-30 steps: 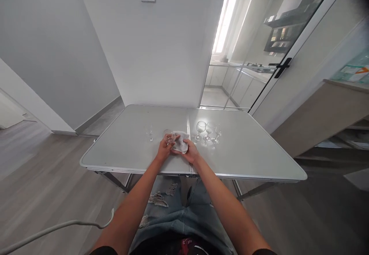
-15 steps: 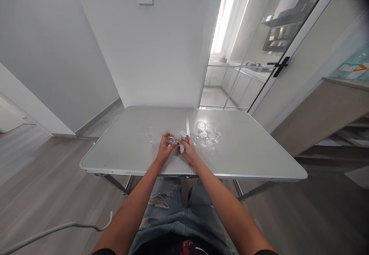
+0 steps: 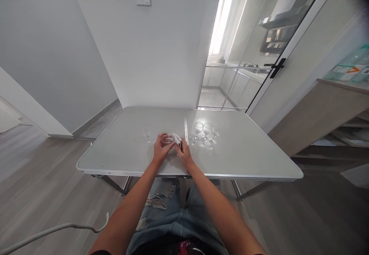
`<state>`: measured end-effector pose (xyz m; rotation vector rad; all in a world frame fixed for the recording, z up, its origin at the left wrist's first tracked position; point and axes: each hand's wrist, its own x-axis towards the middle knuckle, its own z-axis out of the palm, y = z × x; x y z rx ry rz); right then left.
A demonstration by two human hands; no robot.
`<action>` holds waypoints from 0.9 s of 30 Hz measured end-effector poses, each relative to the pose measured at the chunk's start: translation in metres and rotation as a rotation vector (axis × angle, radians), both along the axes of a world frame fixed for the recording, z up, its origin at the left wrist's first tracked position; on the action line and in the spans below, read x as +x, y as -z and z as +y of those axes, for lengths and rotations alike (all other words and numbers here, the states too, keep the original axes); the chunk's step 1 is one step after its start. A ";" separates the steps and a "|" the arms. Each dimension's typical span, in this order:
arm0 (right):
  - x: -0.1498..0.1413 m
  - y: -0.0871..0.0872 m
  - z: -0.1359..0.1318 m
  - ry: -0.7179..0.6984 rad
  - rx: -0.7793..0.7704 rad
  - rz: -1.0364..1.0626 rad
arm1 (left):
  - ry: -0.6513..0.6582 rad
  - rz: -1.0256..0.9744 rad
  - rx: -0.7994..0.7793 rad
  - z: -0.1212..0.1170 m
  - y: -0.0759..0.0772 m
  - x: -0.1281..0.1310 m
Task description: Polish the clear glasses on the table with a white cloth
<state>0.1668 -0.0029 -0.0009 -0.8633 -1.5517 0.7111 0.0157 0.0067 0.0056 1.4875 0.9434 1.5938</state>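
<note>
The left hand (image 3: 160, 147) grasps a glass (image 3: 165, 140); just beside it, the right hand (image 3: 183, 152) holds a cloth (image 3: 176, 138) against that glass. On the bench (image 3: 245, 151), another glass (image 3: 148, 136) stands left of the left hand, three wine glasses (image 3: 207, 128) beyond and right of the right hand.

On the desk (image 3: 245, 151), right of the seam (image 3: 186, 125): three glasses (image 3: 207, 128) in a row. Left of it, between left hand (image 3: 161, 148) and right hand (image 3: 184, 153): held glass (image 3: 165, 139), cloth (image 3: 177, 138) to its right. Nearer the left edge (image 3: 99, 136): another glass (image 3: 148, 136).
</note>
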 end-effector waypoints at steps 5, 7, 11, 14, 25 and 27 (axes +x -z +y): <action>-0.001 0.006 0.008 -0.140 -0.036 -0.019 | -0.070 -0.026 -0.025 0.001 -0.002 -0.003; -0.002 0.007 0.009 -0.127 -0.057 -0.050 | -0.079 -0.015 -0.029 0.001 -0.001 -0.004; -0.004 0.010 0.008 -0.033 -0.070 -0.132 | -0.068 -0.003 -0.022 0.002 0.003 -0.004; -0.006 0.011 0.006 0.047 -0.011 -0.225 | -0.079 0.005 -0.006 0.002 0.004 -0.004; -0.002 0.002 0.006 -0.331 -0.374 0.176 | -0.086 0.060 0.001 0.004 0.009 -0.006; -0.002 0.000 0.006 -0.375 -0.472 0.294 | -0.049 0.043 -0.026 0.005 0.011 -0.006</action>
